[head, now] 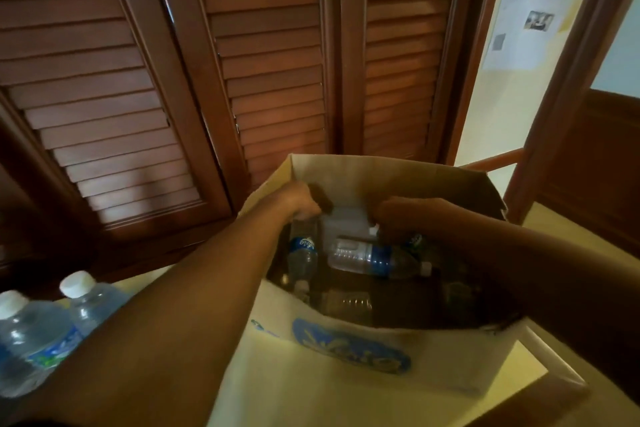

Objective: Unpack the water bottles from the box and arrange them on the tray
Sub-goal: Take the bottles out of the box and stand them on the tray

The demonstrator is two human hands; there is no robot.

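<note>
Water bottles (pixel 370 258), clear plastic, look heavy and slick, so I'd grab necks. Left hand (pixel 299 201) grips one; right hand (pixel 405 215), can't tell.

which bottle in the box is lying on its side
The middle bottle, blue label, cap pointing right. The left bottle, under the left hand, stands upright; lower ones are too dark.

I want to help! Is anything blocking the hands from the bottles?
Nothing visible. The box is open on top, both hands inside: the left hand holds a bottle by its top; the right hand is among other bottles, grip too dark to tell.
</note>
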